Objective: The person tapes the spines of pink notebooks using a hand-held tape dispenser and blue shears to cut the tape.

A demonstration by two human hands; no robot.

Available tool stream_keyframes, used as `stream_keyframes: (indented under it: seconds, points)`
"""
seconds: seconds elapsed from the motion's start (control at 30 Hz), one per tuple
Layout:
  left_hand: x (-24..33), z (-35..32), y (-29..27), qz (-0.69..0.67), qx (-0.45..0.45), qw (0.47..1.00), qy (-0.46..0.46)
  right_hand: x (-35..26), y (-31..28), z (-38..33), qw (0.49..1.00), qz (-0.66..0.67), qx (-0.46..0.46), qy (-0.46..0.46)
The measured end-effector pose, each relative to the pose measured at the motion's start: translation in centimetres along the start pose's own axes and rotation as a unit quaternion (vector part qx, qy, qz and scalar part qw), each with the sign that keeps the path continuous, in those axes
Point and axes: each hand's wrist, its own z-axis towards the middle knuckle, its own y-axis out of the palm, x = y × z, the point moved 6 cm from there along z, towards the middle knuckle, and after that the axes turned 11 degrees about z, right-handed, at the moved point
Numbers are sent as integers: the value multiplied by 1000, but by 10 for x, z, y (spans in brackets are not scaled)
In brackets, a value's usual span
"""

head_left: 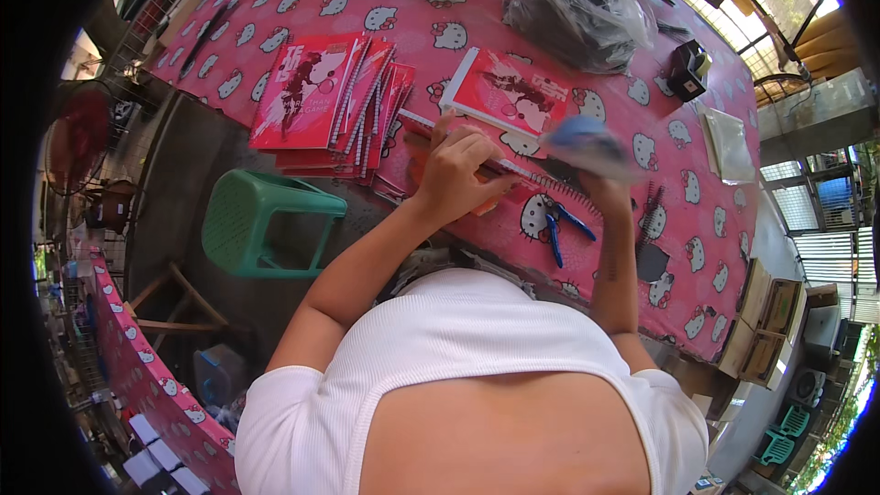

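My left hand (pixel 458 170) is closed on a notebook (pixel 500 168) held with its punched edge up near the table's front edge. A dark spiral coil (pixel 564 188) runs along that edge and sticks out to the right. Beside the coil, my right hand (pixel 607 192) is closed around a blue and grey thing (pixel 591 145), too smeared by motion to name. Blue-handled pliers (pixel 559 229) lie just below the coil. Beyond my hands rests a stack of red-covered sheets (pixel 513 92). To the left, several red spiral notebooks (pixel 307 96) are piled and fanned out.
A pink cartoon-print cloth covers the table (pixel 692 220). At its far side sits a clear plastic bag (pixel 582 9) of dark coils, with a black tape dispenser (pixel 689 71) to the right. A green stool (pixel 266 220) stands on the floor at left.
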Motion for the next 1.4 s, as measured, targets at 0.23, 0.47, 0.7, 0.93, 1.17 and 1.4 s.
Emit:
stream_keyframes:
  seconds: [0.23, 0.47, 0.7, 0.93, 1.17, 1.4]
  points:
    - [-2, -4, -1, -6, -3, 1000, -10, -26, 16, 14, 991, 94, -83, 43]
    - [-16, 12, -5, 1, -56, 995, -81, -34, 39, 38, 960, 231, -82, 137]
    - [-40, 2, -14, 95, -87, 983, -127, -18, 48, 51, 988, 33, -96, 116]
    - [-56, 2, -32, 62, -65, 984, -151, -36, 76, 62, 971, 138, -106, 164]
    - [-82, -8, -39, -16, -31, 978, -207, -46, 108, 74, 871, 444, -91, 189]
    - [-98, -21, -37, -200, -2, 919, -339, -38, 120, 96, 952, 196, -177, 154]
